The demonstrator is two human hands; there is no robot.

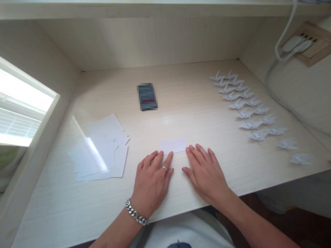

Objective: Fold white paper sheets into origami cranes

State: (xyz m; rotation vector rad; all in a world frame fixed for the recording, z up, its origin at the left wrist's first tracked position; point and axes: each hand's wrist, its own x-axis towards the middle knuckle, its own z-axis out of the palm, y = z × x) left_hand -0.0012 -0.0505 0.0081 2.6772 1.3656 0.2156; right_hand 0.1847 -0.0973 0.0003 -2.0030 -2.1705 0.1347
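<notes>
A small white paper rectangle (172,145), seemingly folded, lies flat on the pale desk in front of me. My left hand (154,175) rests palm down at its near left edge, fingers stretched out and fingertips touching the paper. A ring and a chain bracelet (136,213) are on that hand and wrist. My right hand (203,170) lies flat at the paper's lower right corner, its fingers extended and fingertips at the edge. Neither hand grips anything.
Loose white paper sheets (100,151) overlap on the left. Folded paper cranes (248,124) stand in rows along the right. A dark, pixelated object (147,97) lies toward the back. A wall socket (307,44) with white plugs and a hanging cable is at upper right.
</notes>
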